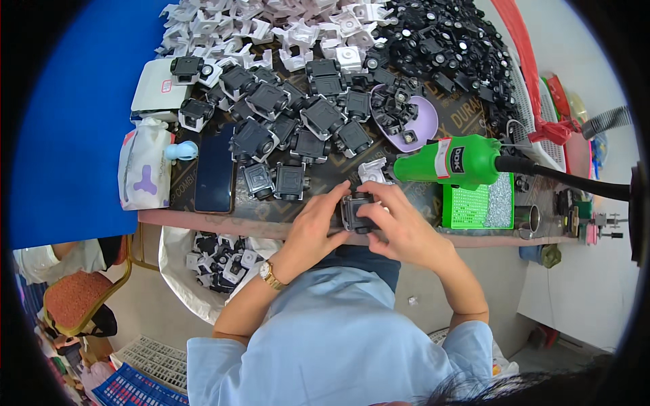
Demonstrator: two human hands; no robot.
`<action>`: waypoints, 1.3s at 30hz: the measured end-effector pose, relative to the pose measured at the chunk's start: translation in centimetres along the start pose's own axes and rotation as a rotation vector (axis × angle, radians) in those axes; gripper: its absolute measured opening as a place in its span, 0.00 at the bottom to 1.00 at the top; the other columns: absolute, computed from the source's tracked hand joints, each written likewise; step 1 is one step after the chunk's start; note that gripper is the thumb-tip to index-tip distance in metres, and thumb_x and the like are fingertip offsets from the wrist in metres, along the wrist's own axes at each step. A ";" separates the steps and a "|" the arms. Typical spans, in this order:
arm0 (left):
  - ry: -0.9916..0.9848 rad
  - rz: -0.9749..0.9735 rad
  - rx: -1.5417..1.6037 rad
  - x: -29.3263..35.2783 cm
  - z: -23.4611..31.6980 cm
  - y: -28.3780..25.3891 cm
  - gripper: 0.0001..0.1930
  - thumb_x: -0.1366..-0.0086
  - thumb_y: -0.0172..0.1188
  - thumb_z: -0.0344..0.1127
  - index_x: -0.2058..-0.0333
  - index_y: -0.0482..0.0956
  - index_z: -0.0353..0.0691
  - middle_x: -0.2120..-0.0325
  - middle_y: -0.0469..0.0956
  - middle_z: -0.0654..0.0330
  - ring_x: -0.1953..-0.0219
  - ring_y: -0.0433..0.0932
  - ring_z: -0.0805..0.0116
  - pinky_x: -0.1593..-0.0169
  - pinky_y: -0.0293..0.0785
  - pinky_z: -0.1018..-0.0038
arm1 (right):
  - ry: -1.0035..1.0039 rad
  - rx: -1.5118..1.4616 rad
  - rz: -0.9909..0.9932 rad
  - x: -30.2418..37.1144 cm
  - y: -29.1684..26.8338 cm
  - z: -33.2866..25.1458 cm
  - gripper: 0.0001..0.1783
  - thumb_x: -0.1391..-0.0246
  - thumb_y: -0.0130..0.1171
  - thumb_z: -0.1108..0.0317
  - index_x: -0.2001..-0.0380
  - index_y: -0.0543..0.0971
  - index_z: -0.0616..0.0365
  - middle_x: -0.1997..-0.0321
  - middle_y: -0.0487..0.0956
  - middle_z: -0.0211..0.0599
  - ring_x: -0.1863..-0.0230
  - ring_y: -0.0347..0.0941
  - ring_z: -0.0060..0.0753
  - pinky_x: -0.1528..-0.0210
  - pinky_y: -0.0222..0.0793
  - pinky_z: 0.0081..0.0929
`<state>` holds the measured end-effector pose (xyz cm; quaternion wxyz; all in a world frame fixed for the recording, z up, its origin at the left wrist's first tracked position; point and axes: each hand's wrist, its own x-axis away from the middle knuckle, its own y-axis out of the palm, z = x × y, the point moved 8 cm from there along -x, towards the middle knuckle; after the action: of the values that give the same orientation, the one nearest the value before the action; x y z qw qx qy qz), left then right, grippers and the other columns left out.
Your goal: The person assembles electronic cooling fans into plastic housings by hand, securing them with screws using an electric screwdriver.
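Dark hair point(484, 386), loose strands, at 5 o'clock; clock centred on the piece in hand, 12 pointing away from the wearer. Light-blue shirt point(338, 331), short-sleeved, at 6 o'clock.

Black housing point(353, 214), squarish, one: at centre, between both hands, by the near edge of the table point(420, 210). Left hand point(313, 229): index finger and thumb closed narrowly about its 9 o'clock side; gold watch point(267, 272) at the wrist. Right hand point(405, 227): curled, fingers on its upper face and 3 o'clock side, holding it too.

White bracket point(371, 172), one: just past the fingers, between 12 and 1 o'clock, near the tip of the green power tool point(440, 164), which lies at 2 o'clock, black cable trailing to 3.

Assembled black-and-white units point(318, 116), many, clustered at 11 o'clock; white parts point(271, 30), heaped beyond. Purple dish point(425, 122) with small black parts, 1 o'clock; larger heap of black parts point(447, 47) behind.

Green tray point(467, 203), grey bits inside, and metal cup point(527, 218), beside it: 3 o'clock. Dark phone point(214, 172) and soft white pack point(143, 183), between 9 and 10. White sack point(177, 271) of parts, below table level, 8 o'clock.
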<state>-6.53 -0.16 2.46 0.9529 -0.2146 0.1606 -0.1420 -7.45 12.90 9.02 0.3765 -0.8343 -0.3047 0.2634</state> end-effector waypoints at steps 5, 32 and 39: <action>-0.028 -0.011 0.000 0.0 -0.3 0.1 0.46 0.50 0.74 0.30 0.32 0.60 0.39 0.46 0.76 0.49 0.44 0.76 0.51 0.42 0.73 0.61 | 0.031 0.036 -0.034 -0.5 0.1 0.2 0.26 0.66 0.63 0.81 0.57 0.73 0.60 0.41 0.67 0.52 0.51 0.69 0.58 0.49 0.72 0.45; 0.027 0.043 0.011 0.0 -0.1 -0.4 0.43 0.51 0.73 0.29 0.36 0.63 0.36 0.46 0.73 0.49 0.46 0.73 0.47 0.43 0.72 0.59 | 0.020 0.219 -0.088 -0.5 0.9 0.2 0.23 0.63 0.66 0.73 0.58 0.77 0.58 0.35 0.69 0.47 0.46 0.69 0.52 0.50 0.66 0.43; 0.181 0.009 -0.160 0.6 1.8 -0.2 0.26 0.48 0.69 0.32 0.50 0.74 0.39 0.46 0.71 0.47 0.48 0.72 0.46 0.44 0.71 0.57 | 0.009 0.293 0.145 2.3 0.5 -0.4 0.27 0.57 0.72 0.60 0.53 0.80 0.58 0.34 0.71 0.46 0.49 0.69 0.49 0.48 0.65 0.43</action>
<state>-5.39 0.14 3.95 0.9149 -0.2756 0.2579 -0.1434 -5.51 14.04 8.33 0.4755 -0.7914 -0.2003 0.3277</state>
